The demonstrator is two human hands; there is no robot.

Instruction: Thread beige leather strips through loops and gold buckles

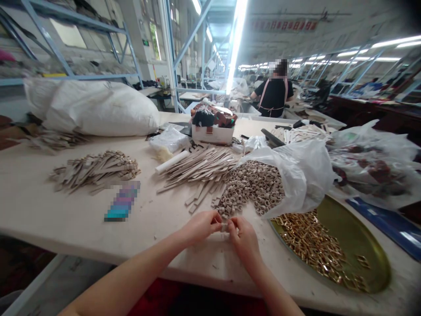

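My left hand [206, 224] and my right hand [242, 235] meet just above the near part of the table, fingertips pinched and almost touching. Between them is a small pale thing [224, 227], too small and blurred to name. Right behind the fingers spreads a heap of small beige ring-shaped loops [250, 184], partly under a clear plastic bag [296, 175]. Beyond my left hand lies a pile of flat beige strips [200, 169]. To the right of my right hand, gold metal buckles [312, 243] fill part of a round brass-coloured tray [368, 245].
Farther left on the table [75, 219] are strips with gold fittings [98, 169] and a blurred-out phone-shaped item [122, 202]. A big white sack [95, 107], a filled box [212, 134] and plastic bags [375, 162] stand behind. A person [274, 94] in black sits farther off.
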